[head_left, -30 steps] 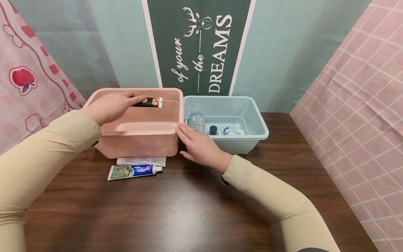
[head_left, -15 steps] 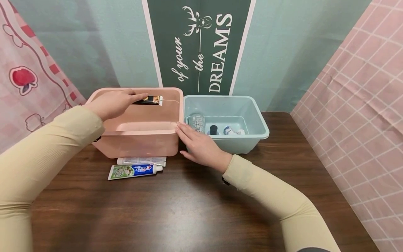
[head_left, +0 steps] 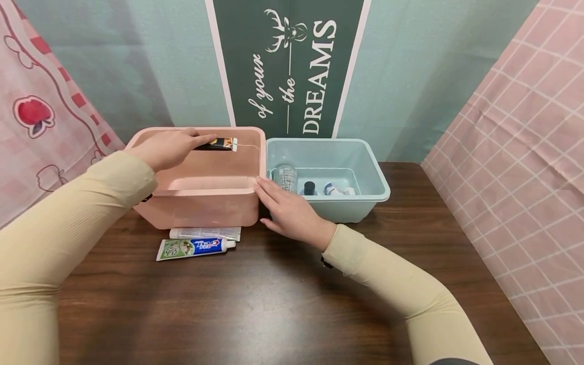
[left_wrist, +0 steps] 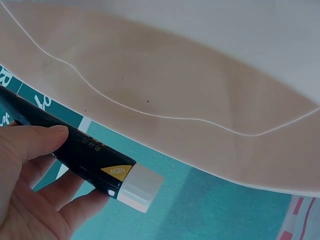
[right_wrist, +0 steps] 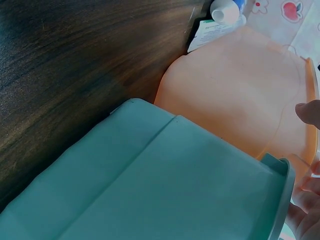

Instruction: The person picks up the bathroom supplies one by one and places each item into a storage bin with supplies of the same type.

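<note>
My left hand pinches a black toothpaste tube above the pink bin. In the left wrist view the tube shows a white cap and a yellow "NEW" mark, with the thumb on one side and fingers on the other. With its fingers fairly straight, my right hand rests at the pink bin's front right corner, where it meets the light blue bin. A green and blue toothpaste tube lies in front of the pink bin, and a whitish tube lies behind it.
Inside the light blue bin lie a clear bottle, a dark-capped bottle and a small white and blue item. Both bins stand on a dark wooden table, with a green cloth hanging behind.
My left hand and the black tube have shifted very slightly right, and the left forearm has moved a little right too. The right hand and both bins stay in place.
</note>
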The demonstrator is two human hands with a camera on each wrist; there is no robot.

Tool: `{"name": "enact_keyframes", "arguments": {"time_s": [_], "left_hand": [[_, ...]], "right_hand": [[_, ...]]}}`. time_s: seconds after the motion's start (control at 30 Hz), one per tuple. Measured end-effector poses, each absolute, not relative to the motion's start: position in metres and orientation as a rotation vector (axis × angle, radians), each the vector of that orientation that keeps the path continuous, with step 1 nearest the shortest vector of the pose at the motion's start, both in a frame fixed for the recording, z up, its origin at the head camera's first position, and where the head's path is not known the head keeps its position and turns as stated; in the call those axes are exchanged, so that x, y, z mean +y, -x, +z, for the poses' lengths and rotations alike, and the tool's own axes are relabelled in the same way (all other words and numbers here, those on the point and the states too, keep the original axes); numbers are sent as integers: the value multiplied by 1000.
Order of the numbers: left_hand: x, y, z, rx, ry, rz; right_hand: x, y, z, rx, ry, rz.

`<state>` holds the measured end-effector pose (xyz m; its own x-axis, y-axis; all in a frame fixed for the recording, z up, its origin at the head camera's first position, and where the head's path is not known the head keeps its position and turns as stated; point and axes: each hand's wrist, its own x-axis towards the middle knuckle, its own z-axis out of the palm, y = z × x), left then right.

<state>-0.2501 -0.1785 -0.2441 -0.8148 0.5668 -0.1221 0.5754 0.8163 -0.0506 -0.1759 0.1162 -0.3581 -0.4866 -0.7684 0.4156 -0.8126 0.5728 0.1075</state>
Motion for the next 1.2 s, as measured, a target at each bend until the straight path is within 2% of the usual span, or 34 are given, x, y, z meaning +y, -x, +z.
{"name": "enact_keyframes", "arguments": {"time_s": [0.47,1.2], "left_hand": [[-183,261,-242,2881,-888,-226],[-180,273,-234,2820,-581,-107]], "right_hand": [[115,174,-357,-2400,-1271,139],[115,175,-358,-2369,-1267,149]]}}
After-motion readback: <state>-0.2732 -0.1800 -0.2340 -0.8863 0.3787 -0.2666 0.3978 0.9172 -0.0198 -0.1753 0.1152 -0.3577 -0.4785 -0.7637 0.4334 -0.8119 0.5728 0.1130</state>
